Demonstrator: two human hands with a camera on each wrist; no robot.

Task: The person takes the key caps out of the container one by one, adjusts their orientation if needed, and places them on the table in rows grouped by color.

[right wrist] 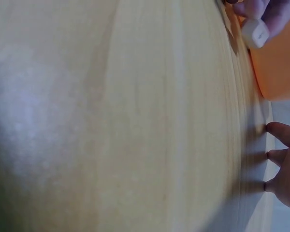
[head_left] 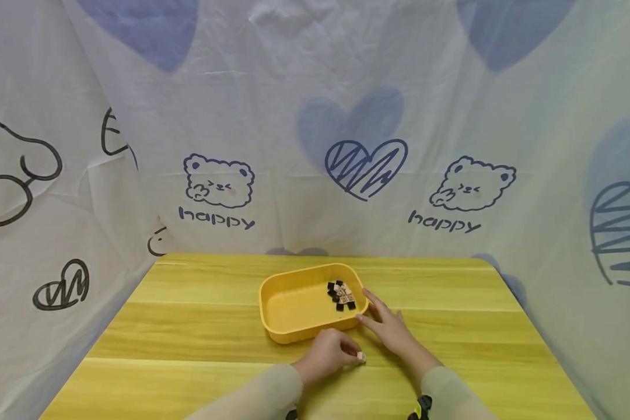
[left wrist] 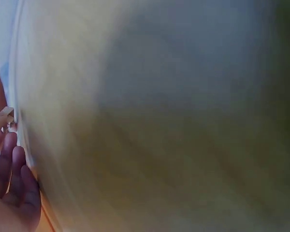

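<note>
The left hand (head_left: 329, 354), thumb and fingertips pinching a small white block (head_left: 361, 356) just in front of a yellow round-cornered plastic tray (head_left: 296, 309), could drop the block should that slight grip slacken, while the right hand (head_left: 391, 329), fingers extended, rests at the tray's right end.

Even light, hazy wrist close-ups

The head view is evenly lit. Left wrist: the dim, blurred tabletop (left wrist: 159, 150) darkens farthest from the fingers (left wrist: 31, 191). Right wrist: soft shadows trail from the spread fingertips (right wrist: 276, 155); pale glare lies well away from them.
</note>
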